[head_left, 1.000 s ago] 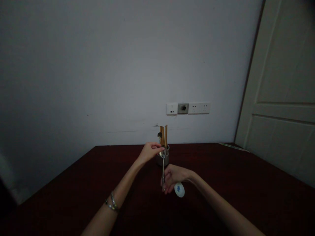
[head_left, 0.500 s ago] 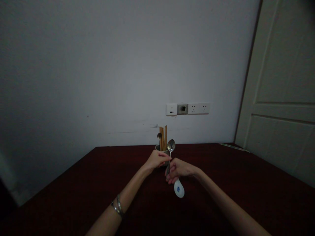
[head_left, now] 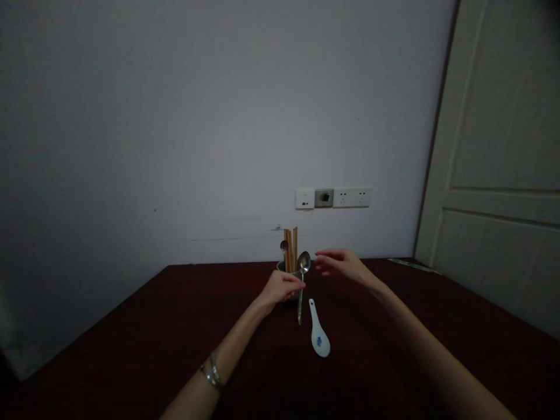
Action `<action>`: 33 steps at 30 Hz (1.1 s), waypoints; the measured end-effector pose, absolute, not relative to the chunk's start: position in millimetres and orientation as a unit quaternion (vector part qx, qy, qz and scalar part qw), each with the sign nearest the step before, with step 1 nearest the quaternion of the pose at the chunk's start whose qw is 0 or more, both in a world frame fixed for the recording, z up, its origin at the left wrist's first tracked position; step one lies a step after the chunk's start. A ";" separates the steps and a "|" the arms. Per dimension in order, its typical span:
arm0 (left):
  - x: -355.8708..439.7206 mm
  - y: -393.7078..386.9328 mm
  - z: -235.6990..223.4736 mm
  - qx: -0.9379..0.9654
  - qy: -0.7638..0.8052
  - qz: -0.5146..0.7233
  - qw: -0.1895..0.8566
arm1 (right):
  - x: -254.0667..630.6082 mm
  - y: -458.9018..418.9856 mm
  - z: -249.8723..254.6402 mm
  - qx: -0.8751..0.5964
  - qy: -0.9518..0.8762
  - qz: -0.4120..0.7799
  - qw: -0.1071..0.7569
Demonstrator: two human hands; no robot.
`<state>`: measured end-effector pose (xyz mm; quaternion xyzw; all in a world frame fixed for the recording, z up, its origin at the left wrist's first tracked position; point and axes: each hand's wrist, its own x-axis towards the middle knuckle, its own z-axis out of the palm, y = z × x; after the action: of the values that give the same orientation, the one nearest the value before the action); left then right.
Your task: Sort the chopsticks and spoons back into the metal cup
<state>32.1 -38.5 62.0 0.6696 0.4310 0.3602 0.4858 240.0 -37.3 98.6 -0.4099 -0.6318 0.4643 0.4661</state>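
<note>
My left hand (head_left: 282, 287) pinches a metal spoon (head_left: 304, 262) partway along its handle, bowl up and handle end pointing down. Behind that hand stands a round container (head_left: 280, 266), partly hidden by it. Several wooden chopsticks (head_left: 289, 249) and a smaller metal spoon (head_left: 284, 245) rise out of the container. To the right of the held spoon's bowl, my right hand (head_left: 339, 263) is in the air, fingers apart and holding nothing. A white ceramic spoon (head_left: 321, 343) with a blue mark lies on the table below, its handle pointing away from me.
The dark red table (head_left: 196, 326) reaches back to a pale wall (head_left: 219, 146). Sockets and switch plates (head_left: 352, 198) are set in the wall above it. A pale door (head_left: 499, 175) stands at the right. A flat strip (head_left: 413, 265) lies near the table's back right edge.
My right hand has let go of the metal spoon's handle and moved up and right, uncovering the ceramic spoon's handle. My left hand keeps its pinch on the metal spoon.
</note>
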 end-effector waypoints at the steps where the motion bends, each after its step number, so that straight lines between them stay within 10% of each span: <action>1: 33.0 -38.7 61.4 0.671 0.428 0.359 0.487 | 236.5 -36.1 100.3 -0.410 -0.635 0.449 0.476; 33: -58.3 35.0 10.2 0.512 0.403 0.487 0.582 | 195.1 41.0 174.7 -0.479 -0.675 0.107 0.551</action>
<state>-58.3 35.0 10.2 0.5116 0.4029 0.4872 0.5818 195.1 41.0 174.7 -0.4787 -0.6753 0.1071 0.5508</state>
